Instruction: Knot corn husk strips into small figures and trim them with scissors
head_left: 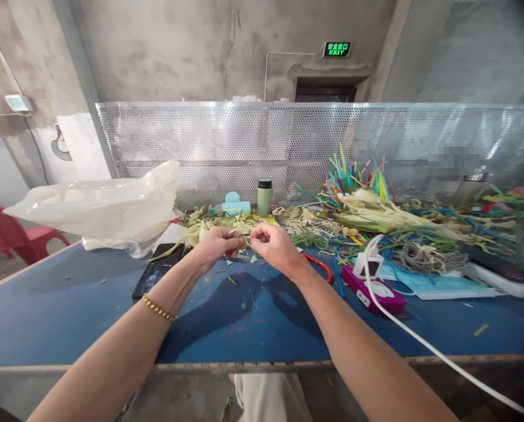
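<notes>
Bare concrete walls are seen behind a perforated metal panel (pixel 227 140), which is set along the far side of a blue surface (pixel 90 305). Over its middle, both forearms are stretched forward and angled inward, so that the hands are brought close together. By the left hand (pixel 220 241), a small pale strip (pixel 232 233) appears to be pinched, its fingers drawn together just above the surface. The right hand (pixel 273 246) is held close beside it, with thumb and forefinger curled toward each other; whether anything is gripped there cannot be told. A gold beaded bracelet (pixel 157 308) is worn on the left wrist, and a dark phone (pixel 152 278) is partly covered by that forearm.

Beyond the hands, a green tumbler (pixel 264 199) is stood upright, capped in black, its contents hidden. Farther left, a large translucent plastic bag (pixel 104 202) is spread; what it holds cannot be made out. At right, coloured strips (pixel 343 176) are bunched upright behind pale-green husk-like leaves (pixel 371 214), and a white charger (pixel 367 266) is plugged into a purple power strip (pixel 383 296).
</notes>
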A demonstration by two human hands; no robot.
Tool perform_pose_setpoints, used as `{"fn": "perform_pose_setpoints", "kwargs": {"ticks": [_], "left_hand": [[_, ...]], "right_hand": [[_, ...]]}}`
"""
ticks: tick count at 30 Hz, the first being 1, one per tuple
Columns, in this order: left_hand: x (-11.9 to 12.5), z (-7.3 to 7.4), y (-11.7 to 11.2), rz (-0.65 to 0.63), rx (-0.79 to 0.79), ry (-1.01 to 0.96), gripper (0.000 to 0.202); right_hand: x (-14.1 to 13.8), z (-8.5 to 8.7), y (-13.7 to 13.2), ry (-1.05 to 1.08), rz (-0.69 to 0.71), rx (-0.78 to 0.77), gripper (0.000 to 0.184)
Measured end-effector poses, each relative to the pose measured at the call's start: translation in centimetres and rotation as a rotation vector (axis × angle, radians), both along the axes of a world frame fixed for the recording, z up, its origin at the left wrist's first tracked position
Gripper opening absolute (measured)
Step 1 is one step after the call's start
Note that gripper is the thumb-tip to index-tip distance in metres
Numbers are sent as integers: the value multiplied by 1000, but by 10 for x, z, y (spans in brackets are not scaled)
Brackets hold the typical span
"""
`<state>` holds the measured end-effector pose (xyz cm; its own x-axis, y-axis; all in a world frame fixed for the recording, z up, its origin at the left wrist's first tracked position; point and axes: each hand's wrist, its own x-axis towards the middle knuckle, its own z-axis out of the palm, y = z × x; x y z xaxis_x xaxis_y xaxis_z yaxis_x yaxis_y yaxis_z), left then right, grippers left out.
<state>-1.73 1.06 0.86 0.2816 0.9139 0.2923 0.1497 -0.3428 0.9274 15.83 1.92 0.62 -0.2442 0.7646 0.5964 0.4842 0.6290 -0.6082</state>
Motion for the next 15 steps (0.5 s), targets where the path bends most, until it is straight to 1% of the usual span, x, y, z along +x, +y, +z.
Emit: {"fn": "perform_pose_setpoints", "kwargs": {"ticks": [2, 5, 8, 10, 13, 15], "left_hand": [[0, 0, 0, 3, -22, -20, 28], [1, -1, 1, -10, -38, -72, 26], [4, -3, 1, -37, -29, -173, 29], [6, -3, 1, -76, -67, -270, 30], [6, -2, 0, -117, -145, -400, 30], [5, 0, 0, -105, -145, -437, 30]], "right_hand": [[0, 0, 0, 16, -13, -29, 7], [-2, 0, -2, -24, -58, -13, 9], [-4, 0, -4, -65, -81, 13, 9], [-4, 0, -5, -88, -87, 17, 8], [-1, 0, -4, -184, -121, 31, 5], [3, 1, -3, -259, -154, 31, 5]]}}
